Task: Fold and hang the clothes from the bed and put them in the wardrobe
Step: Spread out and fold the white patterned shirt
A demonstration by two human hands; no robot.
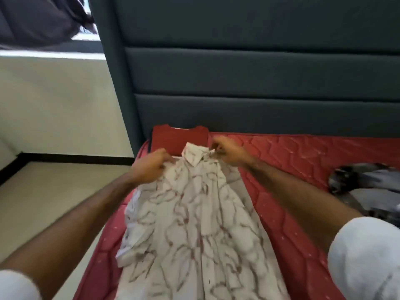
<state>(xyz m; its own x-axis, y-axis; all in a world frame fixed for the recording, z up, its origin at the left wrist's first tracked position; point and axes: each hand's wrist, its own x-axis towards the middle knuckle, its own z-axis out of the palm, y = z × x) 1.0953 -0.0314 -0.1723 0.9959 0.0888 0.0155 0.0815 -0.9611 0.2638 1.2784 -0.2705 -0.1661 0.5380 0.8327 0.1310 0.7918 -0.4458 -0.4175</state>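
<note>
A white shirt with a red marbled pattern (pixel 194 217) lies lengthwise on the red mattress (pixel 292 169), its collar pointing toward the headboard. My left hand (pixel 151 167) grips the shirt's left shoulder. My right hand (pixel 229 152) pinches the cloth just right of the collar. A folded red garment (pixel 173 139) lies flat beyond the collar, against the headboard. The picture is blurred.
A dark teal padded headboard (pixel 259 83) rises behind the bed. Crumpled grey and black clothes (pixel 365 182) lie at the right edge of the mattress. Beige floor (pixel 54 202) and a pale wall are to the left, with a dark curtain (pixel 39 20) above.
</note>
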